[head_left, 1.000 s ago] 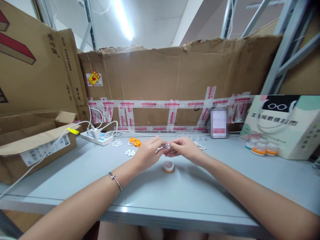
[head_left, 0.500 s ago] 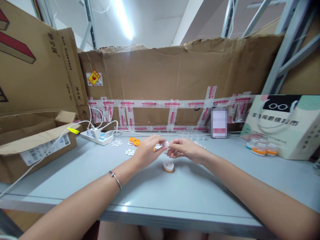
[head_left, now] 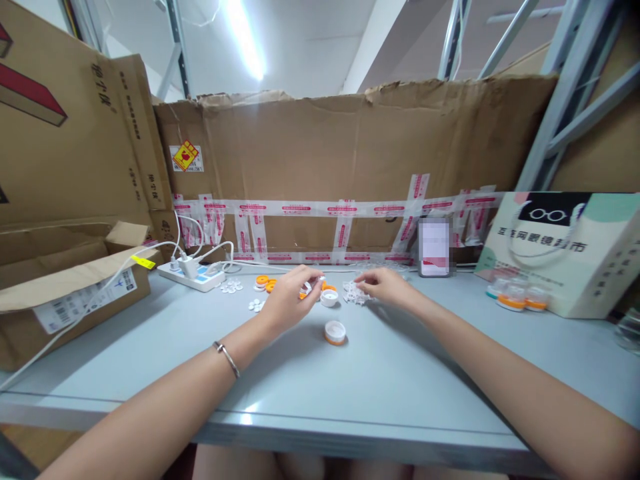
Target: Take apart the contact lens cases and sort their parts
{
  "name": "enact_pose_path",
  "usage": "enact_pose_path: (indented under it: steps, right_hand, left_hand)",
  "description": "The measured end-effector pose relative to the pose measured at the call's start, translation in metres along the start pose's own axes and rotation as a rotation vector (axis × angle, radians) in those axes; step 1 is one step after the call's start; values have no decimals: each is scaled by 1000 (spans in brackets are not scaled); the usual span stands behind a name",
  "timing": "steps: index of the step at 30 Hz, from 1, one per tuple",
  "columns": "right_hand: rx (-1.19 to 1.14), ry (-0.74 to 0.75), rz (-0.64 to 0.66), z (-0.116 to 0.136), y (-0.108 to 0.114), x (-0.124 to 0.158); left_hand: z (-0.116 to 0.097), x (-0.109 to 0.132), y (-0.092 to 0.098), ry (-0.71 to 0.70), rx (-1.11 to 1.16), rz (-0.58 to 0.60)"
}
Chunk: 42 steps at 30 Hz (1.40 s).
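My left hand [head_left: 293, 297] is closed in a pinch, with a small whitish piece just showing at its fingertips. My right hand [head_left: 390, 287] reaches down to a heap of small white plastic pieces [head_left: 354, 294]; its thumb and fingers close together at the heap's edge, and what they hold is hidden. Between the hands sits a round white part [head_left: 329, 298]. Nearer to me stands a round case [head_left: 335, 333] with a clear-white top and orange base. Orange round parts [head_left: 263, 281] lie behind and beside my left hand, partly covered by it.
Small white discs lie in two groups, a far one [head_left: 231, 286] and a nearer one [head_left: 256, 305]. A power strip [head_left: 193, 275] with cables and an open carton [head_left: 75, 287] are at left. At right are a phone [head_left: 434, 247], capped round cases [head_left: 515, 297] and a paper bag [head_left: 565, 260].
My hands have moved apart. The right one went right and onto the heap of white pieces, while the left stayed close to its place. The white round part now shows between them.
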State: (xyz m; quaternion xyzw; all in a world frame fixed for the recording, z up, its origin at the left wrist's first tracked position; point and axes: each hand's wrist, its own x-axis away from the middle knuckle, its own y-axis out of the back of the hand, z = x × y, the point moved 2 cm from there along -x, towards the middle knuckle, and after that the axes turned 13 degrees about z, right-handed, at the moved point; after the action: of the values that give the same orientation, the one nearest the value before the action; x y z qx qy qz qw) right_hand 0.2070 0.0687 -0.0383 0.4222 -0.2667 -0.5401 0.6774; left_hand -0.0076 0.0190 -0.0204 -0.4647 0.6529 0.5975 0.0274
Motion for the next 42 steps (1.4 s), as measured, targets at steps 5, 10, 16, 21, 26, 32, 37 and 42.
enact_pose_path:
  steps: [5,10,16,21,26,32,37,42]
  right_hand:
    - [-120,5,-82,17,5,9]
    - [-480,238,204,58,-13,26]
    - [-666,249,236,64,-22,29]
    - [-806,222,219,60,-24,26]
    - [-934,126,168,61,-32,24]
    - [-912,103,196,61,-32,23]
    - [-805,114,191,63,-29,25]
    - [-707,147,161,61,-30,24]
  left_hand:
    - [2,-1,-4,-5,56,82]
    - [8,-1,-13,63,258,197]
    - [5,-1,-11,45,188,144]
    - [5,-1,-8,-28,-47,57]
    - [4,1,-12,-43,-189,104]
    - [2,2,-15,-28,-318,163]
    - [1,3,-17,-81,-408,190]
    - [-2,3,-20,-116,-445,204]
